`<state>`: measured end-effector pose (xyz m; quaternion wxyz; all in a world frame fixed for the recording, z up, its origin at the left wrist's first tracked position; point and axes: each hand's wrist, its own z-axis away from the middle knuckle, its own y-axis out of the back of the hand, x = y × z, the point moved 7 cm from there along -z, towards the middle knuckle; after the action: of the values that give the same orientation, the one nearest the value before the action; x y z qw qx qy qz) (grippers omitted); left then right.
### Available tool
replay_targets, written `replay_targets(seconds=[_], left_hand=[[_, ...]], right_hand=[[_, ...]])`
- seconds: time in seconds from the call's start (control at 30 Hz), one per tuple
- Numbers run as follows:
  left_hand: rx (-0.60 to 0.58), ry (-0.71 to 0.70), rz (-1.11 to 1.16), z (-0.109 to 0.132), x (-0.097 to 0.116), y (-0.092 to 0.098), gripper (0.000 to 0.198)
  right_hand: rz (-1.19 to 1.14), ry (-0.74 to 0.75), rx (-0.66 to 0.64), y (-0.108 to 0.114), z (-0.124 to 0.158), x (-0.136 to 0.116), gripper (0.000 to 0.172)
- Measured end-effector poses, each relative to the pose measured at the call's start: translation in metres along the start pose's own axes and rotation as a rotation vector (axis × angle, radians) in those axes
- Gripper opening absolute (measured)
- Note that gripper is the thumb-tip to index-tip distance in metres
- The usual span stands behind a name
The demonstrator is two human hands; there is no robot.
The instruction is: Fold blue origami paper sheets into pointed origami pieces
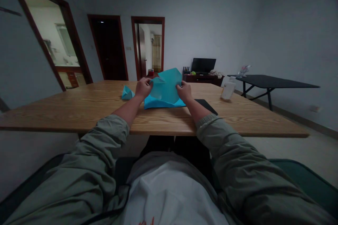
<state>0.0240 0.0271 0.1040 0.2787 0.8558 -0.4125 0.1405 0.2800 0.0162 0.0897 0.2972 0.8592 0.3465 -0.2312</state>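
While both hands reach forward over the tabletop [87,107], a pale blue sheet [171,86] stands up between them, tilted, its top corner rising above the knuckles. The left hand [143,88] has its fingers clamped on the sheet's left side, where a small flap folds over and its tip points inward. On the opposite side, the right hand [186,91] pinches the right edge, thumb towards the middle of the sheet and the other fingers mostly hidden behind it. Most of the sheet therefore spans the gap between the two sets of fingers, with part reaching above them and part hanging below. Just under it, brighter blue paper [163,103] lies on the tabletop; whether the sheet's lower edge touches it, I cannot tell. Just left of the left hand sits a folded piece [127,93] of similar blue. A black slab [207,106] lies flat beyond the right forearm, partly covered by it, and a bottle [228,89] stands farther right, well apart from the fingers.
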Motion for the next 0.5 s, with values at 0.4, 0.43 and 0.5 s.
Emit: replay_targets(seconds=[0.4,0.43,0.5], left_hand=[[0.196,0.177,-0.01,-0.01,-0.035,0.031,0.02],[0.199,0.187,-0.005,-0.011,-0.037,0.032,0.018],[0.196,0.194,0.012,-0.011,-0.039,0.031,0.017]], right_hand=[[0.037,-0.077,0.139,0.019,-0.012,0.029,0.025],[0.036,-0.076,0.137,0.019,-0.012,0.029,0.025],[0.033,-0.078,0.135,0.018,-0.012,0.029,0.024]])
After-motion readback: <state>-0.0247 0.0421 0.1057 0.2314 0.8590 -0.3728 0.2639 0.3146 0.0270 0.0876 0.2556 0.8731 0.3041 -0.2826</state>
